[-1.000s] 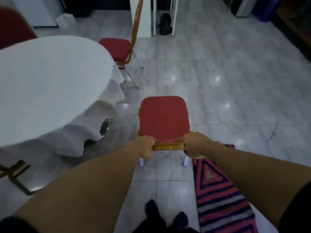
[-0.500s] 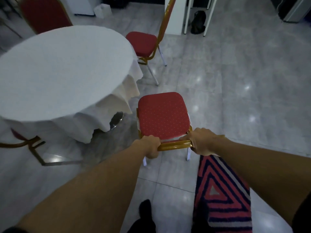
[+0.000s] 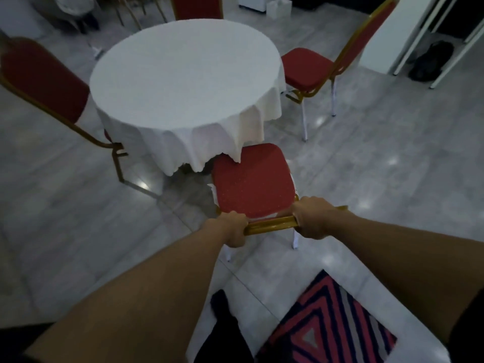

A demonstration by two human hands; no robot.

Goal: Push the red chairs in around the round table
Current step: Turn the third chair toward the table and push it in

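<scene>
Down at the near edge of the seat, the left hand (image 3: 234, 230) and the right hand (image 3: 315, 218) are each wrapped tight around the gold top bar (image 3: 269, 224) of the nearest red chair (image 3: 252, 180), one at each end of it, with bare forearms reaching in from the bottom of the view. The chair's back is seen from above, so only that bar shows, and its front legs are hidden under the seat. The far left corner of the seat sits beneath the hanging folds of the white tablecloth (image 3: 209, 142), which covers the round table (image 3: 183, 72) and hides its base. A second red chair (image 3: 309, 66) stands just beside the table on the right, seat turned toward it but not tucked under. A third chair (image 3: 44, 79) on the left is blurred and its seat is hidden by the cloth. A fourth chair back (image 3: 197, 7) is cut off at the top edge. A striped rug (image 3: 332, 323) lies on the grey tiled floor (image 3: 379, 163) below the right forearm, and dark shoes (image 3: 222, 310) are hard to make out.
</scene>
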